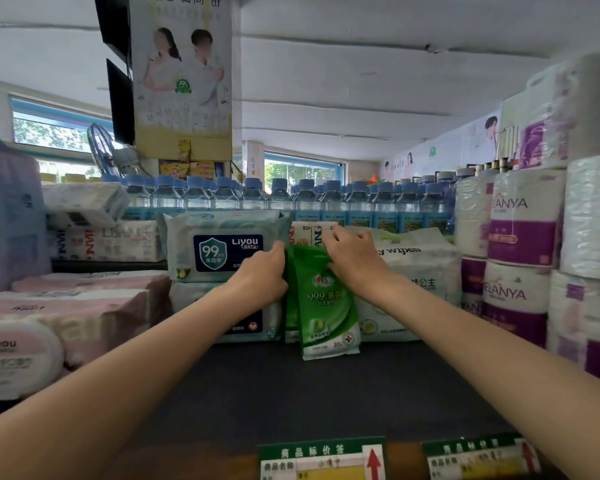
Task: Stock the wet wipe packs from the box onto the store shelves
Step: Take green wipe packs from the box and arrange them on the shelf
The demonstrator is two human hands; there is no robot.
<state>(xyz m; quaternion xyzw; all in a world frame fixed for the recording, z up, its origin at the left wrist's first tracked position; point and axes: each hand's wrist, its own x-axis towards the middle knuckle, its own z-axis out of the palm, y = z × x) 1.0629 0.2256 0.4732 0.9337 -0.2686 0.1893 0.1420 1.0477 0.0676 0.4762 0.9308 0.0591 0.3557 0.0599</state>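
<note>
Green wet wipe packs (323, 303) stand upright on the dark shelf (291, 386), wedged between stacked blue-and-white Liyou wipe packs (219, 251) on the left and a white baby wipes pack (416, 271) on the right. My left hand (262, 271) grips the left edge of the green packs near the top. Fingers of my right hand (352, 252) curl over their top right corner. The front green pack leans slightly forward at its base. The box is out of view.
Pink wipe packs (66, 306) lie at the left. Purple-and-white toilet roll packs (520, 258) are stacked at the right. A row of blue-capped water bottles (291, 199) stands behind. Price tags (321, 459) line the shelf's front edge.
</note>
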